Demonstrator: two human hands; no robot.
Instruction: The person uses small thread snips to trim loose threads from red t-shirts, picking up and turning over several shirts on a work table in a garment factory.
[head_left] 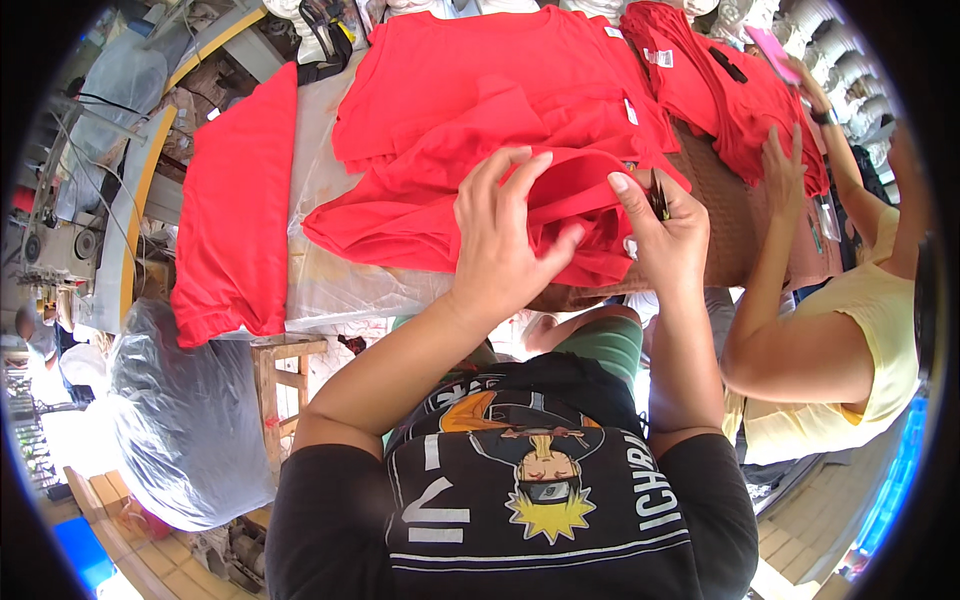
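Observation:
A red garment (pixel 400 220) lies gathered in front of me, its opening lifted between my hands. My left hand (pixel 500 235) is at the opening's left side, with fingers spread and thumb apart. At the right side, my right hand (pixel 672 238) is closed, with the dark pointed blades of small thread snips (pixel 658 196) showing between thumb and fingers. The red cloth's edge runs up against that hand; whether it is pinched there I cannot tell. Behind lies a flat pile of red garments (pixel 460 60) with small white labels along its right side.
A folded red piece (pixel 240 210) hangs over the table's left end. To the right, another person in a yellow top (pixel 820 350) handles red garments (pixel 700 80) and a pink item (pixel 772 52). A plastic-wrapped bundle (pixel 185 420) and a sewing machine (pixel 65 245) stand at left.

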